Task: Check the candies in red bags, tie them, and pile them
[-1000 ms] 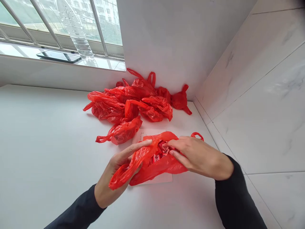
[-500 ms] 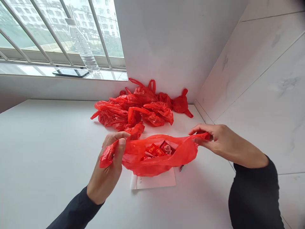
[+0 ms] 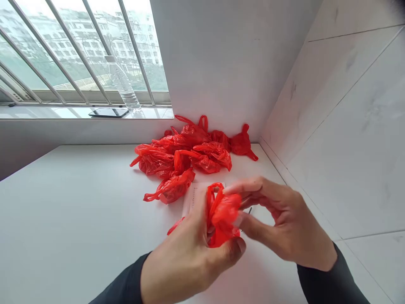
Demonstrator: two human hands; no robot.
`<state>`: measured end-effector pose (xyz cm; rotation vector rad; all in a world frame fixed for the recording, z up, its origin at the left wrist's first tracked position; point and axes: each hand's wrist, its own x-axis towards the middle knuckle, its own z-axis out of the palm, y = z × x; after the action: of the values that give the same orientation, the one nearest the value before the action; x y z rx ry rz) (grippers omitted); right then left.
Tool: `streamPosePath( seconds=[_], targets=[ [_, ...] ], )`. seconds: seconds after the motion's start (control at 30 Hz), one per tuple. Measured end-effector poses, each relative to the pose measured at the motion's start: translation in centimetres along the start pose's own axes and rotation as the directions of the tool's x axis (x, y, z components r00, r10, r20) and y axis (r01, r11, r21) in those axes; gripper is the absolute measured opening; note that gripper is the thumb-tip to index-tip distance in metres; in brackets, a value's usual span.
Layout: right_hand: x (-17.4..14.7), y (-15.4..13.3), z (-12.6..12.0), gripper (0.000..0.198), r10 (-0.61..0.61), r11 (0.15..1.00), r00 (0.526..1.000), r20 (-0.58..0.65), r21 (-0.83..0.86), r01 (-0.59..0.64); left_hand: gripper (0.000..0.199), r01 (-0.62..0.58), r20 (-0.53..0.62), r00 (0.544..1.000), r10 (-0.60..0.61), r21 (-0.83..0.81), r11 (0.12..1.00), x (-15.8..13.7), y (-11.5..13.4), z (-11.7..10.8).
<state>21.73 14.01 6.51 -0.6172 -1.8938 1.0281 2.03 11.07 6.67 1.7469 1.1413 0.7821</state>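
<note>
A thin red plastic bag (image 3: pixel 225 215) is gathered up above the table, its handles bunched together. My left hand (image 3: pixel 193 253) is wrapped around the gathered neck, thumb lying along the near side. To its right, my right hand (image 3: pixel 275 215) has its fingers and thumb at the edge of the bunched plastic, gripping it. Most of the bag's body is hidden behind my left hand, and its contents do not show. Under the hands lies a sheet of paper or booklet (image 3: pixel 189 198) with small print, largely covered.
Several filled red bags (image 3: pixel 190 143) are heaped against the wall on the white table (image 3: pixel 95 202). One bag (image 3: pixel 174 185) lies nearer, just beyond my left hand. A clear bottle (image 3: pixel 125 86) and a dark flat device (image 3: pixel 108 112) are on the windowsill. A pen (image 3: pixel 249 210) is partly hidden.
My hands have come together from the two sides of the bag. Its wide mouth, which showed wrapped sweets, is now bunched closed. The camera view has shifted slightly.
</note>
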Motion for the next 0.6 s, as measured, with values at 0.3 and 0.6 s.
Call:
streamPosePath(
  seconds=[0.3,0.6],
  targets=[
    [1.2,1.3,-0.8,0.020,-0.006,0.977,0.987,0.159,-0.208,0.039,0.036,0.261,0.037,0.964,-0.263,-0.329,0.908,-0.7,-0.4,-0.6],
    [1.3,1.6,-0.2,0.009,0.061,0.989,0.991,0.119,-0.139,-0.045,0.028,0.250,-0.022,0.932,-0.361,-0.684,0.686,-0.3,-2.0,-1.9]
  ],
)
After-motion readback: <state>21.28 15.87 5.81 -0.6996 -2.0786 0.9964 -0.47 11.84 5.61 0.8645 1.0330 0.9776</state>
